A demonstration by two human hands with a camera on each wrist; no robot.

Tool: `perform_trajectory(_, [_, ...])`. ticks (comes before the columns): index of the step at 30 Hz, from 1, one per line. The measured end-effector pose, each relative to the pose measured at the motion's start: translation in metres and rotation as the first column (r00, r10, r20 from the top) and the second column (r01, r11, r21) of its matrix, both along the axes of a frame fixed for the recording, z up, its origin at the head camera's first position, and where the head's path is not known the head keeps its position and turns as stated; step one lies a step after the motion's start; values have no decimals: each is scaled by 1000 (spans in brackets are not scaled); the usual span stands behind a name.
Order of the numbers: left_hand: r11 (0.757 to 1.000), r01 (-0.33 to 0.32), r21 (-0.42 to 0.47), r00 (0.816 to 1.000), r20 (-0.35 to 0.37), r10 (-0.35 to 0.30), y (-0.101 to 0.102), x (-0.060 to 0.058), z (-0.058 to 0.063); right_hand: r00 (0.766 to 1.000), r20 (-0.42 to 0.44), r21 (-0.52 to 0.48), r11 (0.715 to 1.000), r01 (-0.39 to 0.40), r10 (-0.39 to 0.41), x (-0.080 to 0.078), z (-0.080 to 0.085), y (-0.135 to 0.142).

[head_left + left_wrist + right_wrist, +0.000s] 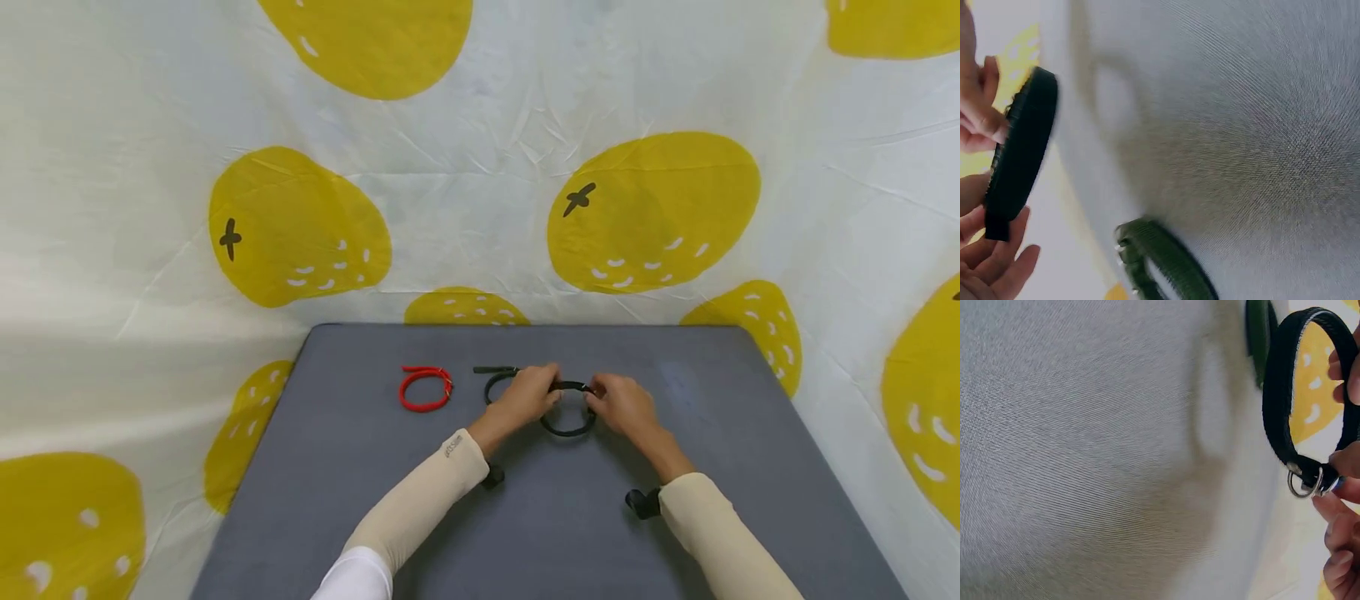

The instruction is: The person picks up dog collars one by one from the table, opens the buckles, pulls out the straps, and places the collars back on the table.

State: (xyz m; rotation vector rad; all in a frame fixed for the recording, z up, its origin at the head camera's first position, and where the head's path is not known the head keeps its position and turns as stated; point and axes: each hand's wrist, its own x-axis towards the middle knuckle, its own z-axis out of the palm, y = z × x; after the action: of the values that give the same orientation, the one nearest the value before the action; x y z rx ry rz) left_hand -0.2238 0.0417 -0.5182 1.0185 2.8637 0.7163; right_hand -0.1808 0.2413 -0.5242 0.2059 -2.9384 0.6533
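A black collar (pixel 567 433), bent into a loop, is held up off the table between both hands. My left hand (pixel 527 395) pinches its strap at the left side; in the left wrist view the strap's squared end (pixel 997 226) sticks out by the fingers. On the other side my right hand (pixel 624 406) pinches the buckle end, where a metal ring (pixel 1300 486) shows in the right wrist view. Beneath and beside the left hand lies a dark green collar (pixel 495 369), partly hidden in the head view; its metal fittings show in the left wrist view.
A red collar (pixel 424 407), closed in a loop, lies left of the green one. All rest on a grey table (pixel 360 500). A white cloth with yellow fruit prints (pixel 465 200) hangs behind the table. Dark wrist camera pieces (pixel 642 503) hang below the forearms.
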Motion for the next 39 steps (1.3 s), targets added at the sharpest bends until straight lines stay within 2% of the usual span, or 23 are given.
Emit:
perform_trajectory(2, [996, -15, 83, 997, 75, 8, -10, 3, 9, 998, -62, -10, 999, -35, 34, 4, 6, -3])
perform_trajectory(4, [990, -30, 137, 995, 102, 16, -19, 8, 19, 989, -130, -22, 997, -72, 68, 9, 13, -7])
perform_trajectory(7, [979, -30, 201, 997, 69, 16, -33, 16, 31, 971, -211, -72, 989, -133, 115, 15, 23, -13])
perform_trajectory(10, [964, -3, 266, 1000, 18, -1, -49, 27, 41, 957, -245, -161, 966, -201, 158, 23, 35, -20])
perform_trajectory(14, [930, 48, 364, 999, -29, -40, -72, 46, 52, 948, -242, -301, 913, -275, 206, 39, 46, -29])
perform_trajectory(17, [900, 90, 425, 996, -65, -69, -86, 59, 59, 947, -226, -413, 857, -307, 230, 57, 68, -43])
perform_trajectory(20, [869, 143, 474, 988, -125, -94, -98, 70, 64, 941, -219, -499, 799, -336, 259, 71, 82, -53])
perform_trajectory(21, [859, 162, 486, 984, -149, -102, -101, 73, 66, 937, -220, -515, 783, -348, 271, 74, 86, -55])
perform_trajectory(25, [816, 244, 524, 958, -260, -120, -114, 85, 69, 915, -220, -531, 746, -403, 337, 79, 82, -55])
perform_trajectory(29, [764, 304, 568, 938, -321, -134, -124, 96, 70, 893, -204, -538, 716, -445, 402, 91, 91, -57])
perform_trajectory(31, [747, 317, 584, 935, -327, -140, -128, 101, 70, 886, -198, -542, 706, -456, 420, 97, 97, -59])
perform_trajectory(34, [744, 313, 591, 939, -309, -150, -134, 109, 69, 881, -202, -512, 721, -467, 427, 104, 104, -64])
perform_trajectory(37, [765, 282, 580, 953, -261, -153, -137, 115, 68, 881, -205, -453, 756, -472, 427, 110, 105, -69])
perform_trajectory(39, [791, 262, 553, 959, -237, -152, -138, 119, 68, 880, -202, -417, 776, -474, 429, 113, 103, -73])
